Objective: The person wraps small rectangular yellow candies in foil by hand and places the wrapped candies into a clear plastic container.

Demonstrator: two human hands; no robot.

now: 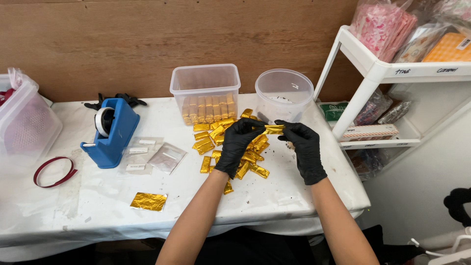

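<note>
Above a white cloth-covered table (274, 196), your black-gloved left hand (239, 146) and right hand (304, 149) pinch opposite ends of one crinkly gold foil packet (273, 129), fingers closed on it. Just below, at 6 o'clock, lies a heap of shiny gold packets (245, 157). At 12 o'clock stand a clear square tub (206, 81) and a round tub (284, 91).

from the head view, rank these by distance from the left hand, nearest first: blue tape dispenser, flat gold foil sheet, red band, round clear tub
From the left hand:
1. Round clear tub, behind it, toward the wall.
2. Flat gold foil sheet, toward the table's front edge, left.
3. Blue tape dispenser, farther left.
4. Red band, far left.
</note>
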